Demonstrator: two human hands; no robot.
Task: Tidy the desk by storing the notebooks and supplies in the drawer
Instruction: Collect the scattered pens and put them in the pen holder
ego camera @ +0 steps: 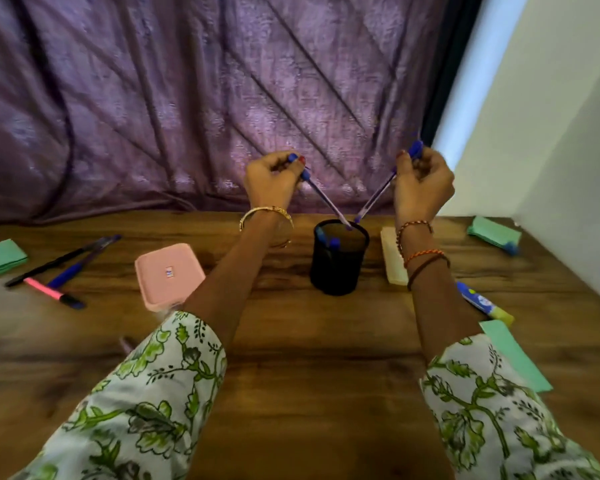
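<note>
Centrally, holding two blue pens over a black mesh pen cup (pixel 340 261) standing mid-desk: left hand (pixel 274 181) curling its fingers round the upper end of one pen (pixel 326 199), right hand (pixel 423 183) pinching the other pen (pixel 374 199) near its cap. Slanting both inward so the tips are crossing just at the cup's rim, with more blue caps poking up inside. Judging the pens light, stiff and a little slick, so gripping near the cap end and lowering tip-first seems safest; the cup looks light enough to tip if knocked.

Moving outward: lying left of the cup, a pink square box (pixel 168 275); farther left, loose pens (pixel 63 261) and a pink highlighter (pixel 52 293) beside a green pad (pixel 0 258). Lying right of the cup, a cream notepad (pixel 392 258), a glue tube (pixel 482 303), and green papers (pixel 513 355) near and far. Showing no drawer anywhere on the wooden desk (pixel 309 375).
</note>
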